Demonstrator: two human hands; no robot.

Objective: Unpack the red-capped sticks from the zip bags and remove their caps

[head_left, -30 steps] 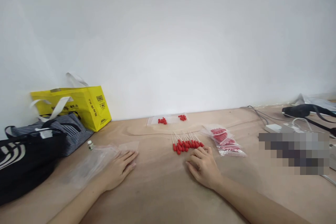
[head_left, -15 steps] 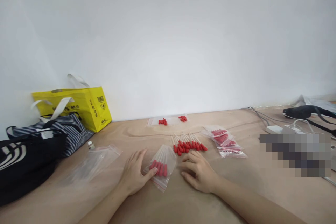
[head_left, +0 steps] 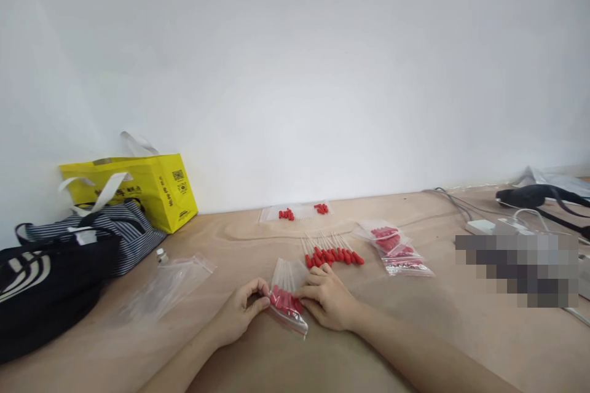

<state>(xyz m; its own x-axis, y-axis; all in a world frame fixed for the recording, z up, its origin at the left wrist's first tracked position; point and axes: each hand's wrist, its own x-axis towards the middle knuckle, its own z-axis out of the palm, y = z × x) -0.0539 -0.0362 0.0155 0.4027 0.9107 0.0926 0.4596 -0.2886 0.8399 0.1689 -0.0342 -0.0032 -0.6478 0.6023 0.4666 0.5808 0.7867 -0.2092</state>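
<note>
Between my hands, a clear zip-lock bag (head_left: 286, 279) lies tilted on the table, holding several droppers with red bulbs (head_left: 284, 299) and pale thin stems. My left hand (head_left: 239, 313) pinches the bag's left edge between thumb and forefinger. At its opposite edge, my right hand (head_left: 329, 298) has its fingers closed on the plastic near the bulbs; the fingertips are partly hidden. Just beyond my right hand lies a loose row of red-bulbed droppers (head_left: 329, 255), stems pointing away from me.
Filled bags (head_left: 396, 249) are stacked to the right; flat clear bags (head_left: 168, 279) lie left, by a small bottle (head_left: 161, 255). Another bag (head_left: 302, 212) with red-bulbed pieces rests against the wall. A yellow bag (head_left: 177, 196), black bag (head_left: 55, 295) and white power strip (head_left: 482, 227) flank the table.
My left hand has gone from spread over the bag to pinching its left edge. My right hand has moved left onto its right edge, and the bag has bunched and shifted slightly right.
</note>
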